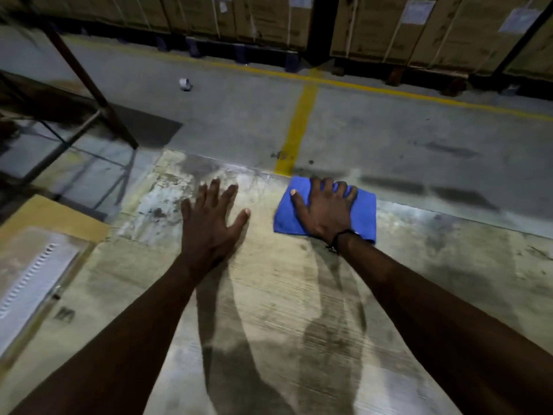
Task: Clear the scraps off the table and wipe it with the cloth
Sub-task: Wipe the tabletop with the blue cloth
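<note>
Your right hand lay flat on blue cloth, fingers spread, pressing it down near far edge of tabletop, likely to drive wipe. Your left hand was open, palm on bare tabletop, holding nothing, probably bracing your lean. Cloth looked folded into thick pad, clean. Tabletop looked stained, streaky; no scraps seen.

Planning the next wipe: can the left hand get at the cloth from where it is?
Probably yes. The left hand lies flat beside the cloth, bare table between them, though the right hand covers most of it.
</note>
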`<control>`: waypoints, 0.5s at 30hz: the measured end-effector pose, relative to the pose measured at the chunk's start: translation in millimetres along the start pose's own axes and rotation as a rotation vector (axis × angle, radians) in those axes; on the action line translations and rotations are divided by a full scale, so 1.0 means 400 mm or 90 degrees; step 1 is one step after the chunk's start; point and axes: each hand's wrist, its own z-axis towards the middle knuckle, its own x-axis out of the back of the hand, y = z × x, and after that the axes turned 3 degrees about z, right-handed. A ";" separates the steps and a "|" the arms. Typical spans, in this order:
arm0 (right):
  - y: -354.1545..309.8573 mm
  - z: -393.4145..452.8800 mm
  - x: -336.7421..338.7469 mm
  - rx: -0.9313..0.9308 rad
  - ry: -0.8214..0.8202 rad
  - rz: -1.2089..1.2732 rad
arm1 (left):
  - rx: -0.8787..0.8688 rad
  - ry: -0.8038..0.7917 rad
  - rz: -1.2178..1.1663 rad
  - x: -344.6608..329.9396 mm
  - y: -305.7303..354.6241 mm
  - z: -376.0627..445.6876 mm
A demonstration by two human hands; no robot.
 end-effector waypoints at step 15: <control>-0.539 0.156 -0.089 0.095 -0.012 0.016 | -0.038 0.061 -0.047 0.075 -0.355 0.007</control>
